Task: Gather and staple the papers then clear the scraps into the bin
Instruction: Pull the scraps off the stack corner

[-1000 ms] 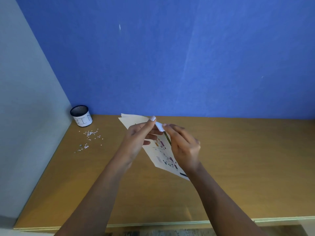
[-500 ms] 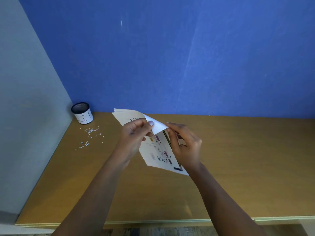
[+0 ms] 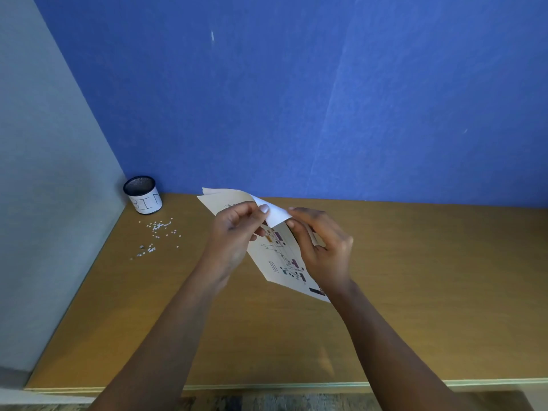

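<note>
Papers (image 3: 280, 264) are in the middle of my head view, held up above the brown table (image 3: 430, 292). The left hand (image 3: 234, 235) pinches them near the top. Its fingers are curled and its thumb is on a white corner (image 3: 277, 216) that is bent over. The right hand (image 3: 326, 250) holds the right edge, with its fingers curled round it. The top sheet has small coloured shapes on it.

Far back in the left corner of the table stands a little round bin (image 3: 145, 200) with BIN written on it. Just in front of the bin, tiny white scraps (image 3: 157, 231) lie scattered on the table, well apart from the hands. Behind is a blue wall (image 3: 326, 99), and I see a grey wall (image 3: 38, 173) on the left.
</note>
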`<state>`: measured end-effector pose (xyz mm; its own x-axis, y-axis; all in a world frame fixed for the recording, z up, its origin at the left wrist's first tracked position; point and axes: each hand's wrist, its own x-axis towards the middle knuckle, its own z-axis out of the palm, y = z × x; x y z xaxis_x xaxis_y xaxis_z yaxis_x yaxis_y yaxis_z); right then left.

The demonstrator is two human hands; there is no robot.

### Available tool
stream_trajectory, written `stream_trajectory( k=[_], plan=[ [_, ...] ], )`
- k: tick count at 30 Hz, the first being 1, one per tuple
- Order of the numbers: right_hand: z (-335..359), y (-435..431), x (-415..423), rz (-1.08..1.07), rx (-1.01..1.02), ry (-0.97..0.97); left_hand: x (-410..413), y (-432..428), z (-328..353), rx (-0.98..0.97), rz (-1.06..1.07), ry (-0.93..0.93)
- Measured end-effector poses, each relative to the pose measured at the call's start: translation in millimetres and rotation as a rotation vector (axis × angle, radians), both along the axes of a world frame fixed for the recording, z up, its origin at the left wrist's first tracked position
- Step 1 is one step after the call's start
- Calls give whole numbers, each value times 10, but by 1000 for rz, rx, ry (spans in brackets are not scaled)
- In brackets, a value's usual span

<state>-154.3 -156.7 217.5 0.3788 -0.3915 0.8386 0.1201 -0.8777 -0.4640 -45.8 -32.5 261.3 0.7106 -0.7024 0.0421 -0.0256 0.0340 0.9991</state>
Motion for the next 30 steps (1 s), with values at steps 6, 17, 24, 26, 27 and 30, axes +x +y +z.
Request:
stream_trajectory(
  k=[6,17,24,26,27,30],
  plan=[
    [84,-30,48,102,138,48,-22,-10,40,-26,-9,59],
    [176,-83,103,129,793,191,47,11,-3,-87,81,-202],
    [244,-55,75,164,893,205,141,-3,-42,-13,170,-402],
    [256,-51,74,175,887,208,199,-22,-75,-1,171,-461],
    [260,-52,75,185,881,209,217,-31,-82,12,170,-496],
    [285,-41,79,213,854,209,243,-56,-88,74,117,-527]
  ],
)
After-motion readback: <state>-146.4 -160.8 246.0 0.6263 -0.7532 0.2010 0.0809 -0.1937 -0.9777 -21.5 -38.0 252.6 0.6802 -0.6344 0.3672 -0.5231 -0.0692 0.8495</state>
